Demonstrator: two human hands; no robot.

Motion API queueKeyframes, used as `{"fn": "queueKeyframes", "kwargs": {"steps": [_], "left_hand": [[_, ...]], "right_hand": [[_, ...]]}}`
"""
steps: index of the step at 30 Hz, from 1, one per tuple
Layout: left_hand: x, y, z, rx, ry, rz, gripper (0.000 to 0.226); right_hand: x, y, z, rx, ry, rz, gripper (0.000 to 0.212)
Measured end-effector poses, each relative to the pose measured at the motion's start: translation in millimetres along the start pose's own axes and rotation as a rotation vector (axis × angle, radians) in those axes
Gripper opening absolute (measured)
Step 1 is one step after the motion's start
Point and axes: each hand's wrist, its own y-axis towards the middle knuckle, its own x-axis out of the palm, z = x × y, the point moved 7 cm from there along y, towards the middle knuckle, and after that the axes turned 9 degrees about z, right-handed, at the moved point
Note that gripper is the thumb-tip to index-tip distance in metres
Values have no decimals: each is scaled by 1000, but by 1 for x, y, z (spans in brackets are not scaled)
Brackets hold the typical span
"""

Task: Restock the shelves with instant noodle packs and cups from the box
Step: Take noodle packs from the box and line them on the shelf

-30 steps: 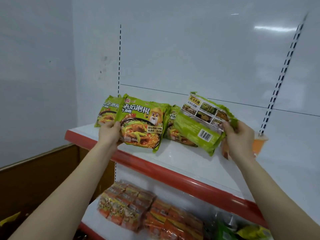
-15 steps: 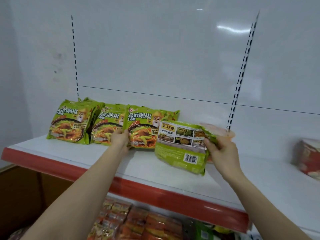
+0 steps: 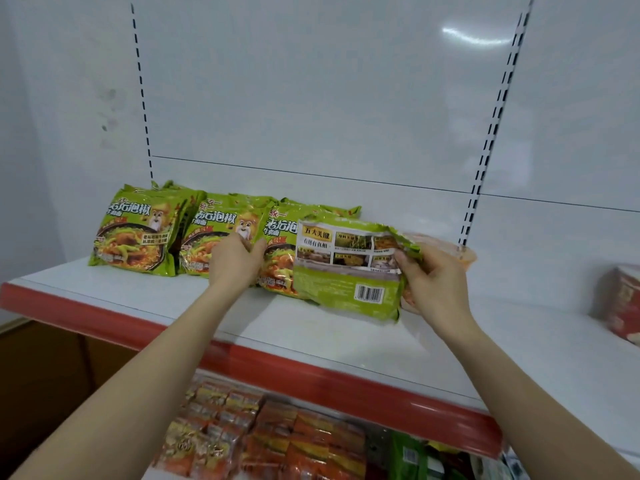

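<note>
Green crinkled film wraps the held pack (image 3: 346,275), a flat, pillow-shaped packet turned back-out so that its barcode and small picture panels face the camera. It sits over the white shelf (image 3: 311,344), overlapping the right end of the row. Whether its lower edge rests on the board I cannot tell. The right hand (image 3: 434,282) pinches its crimped right edge, thumb on the near face and fingers curled behind. The left hand (image 3: 235,261) has its fingers curled on the left edge of the third pack (image 3: 280,261), steadying it upright.

Three of the same glossy green packs already stand face-out and leaning back: the first pack (image 3: 138,230), the middle pack (image 3: 214,230) and the third, with more of the same tucked behind them. By my reading the row is well begun and this fourth front is nearly placed, though it probably wants turning so that its front matches. The soft film should bend and slip, so a leaning pack may slide.

Just behind the right hand stands a pale orange cup (image 3: 462,252) of stiffer, rounded shape, and a red-printed tub (image 3: 621,303) sits well apart at the far right. Much bare board lies between them, so plenty seems left to fill. The box is not in view. Below the shelf's red front lip (image 3: 277,367), orange packs (image 3: 259,434) lie in shiny rows on the lower level
</note>
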Motion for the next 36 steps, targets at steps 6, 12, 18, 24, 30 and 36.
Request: {"fn": "queueKeyframes", "kwargs": {"steps": [6, 12, 18, 24, 30, 36], "left_hand": [[-6, -49, 10, -446, -480, -753, 81], [-40, -45, 4, -546, -942, -599, 31], [-66, -42, -17, -577, -1160, -402, 52], [-90, -44, -20, -514, -1382, -122, 37], [-94, -60, -23, -514, -1455, 201, 69], [-96, -75, -28, -439, -1343, 319, 36]], "right_hand": [[22, -4, -31, -149, 177, 4, 15], [53, -20, -37, -378, 209, -294, 64], [58, -13, -24, -182, 93, -302, 42], [80, -31, -14, 476, 442, -397, 20], [130, -69, -60, 492, 511, -559, 64], [165, -70, -76, 720, 730, -335, 19]]}}
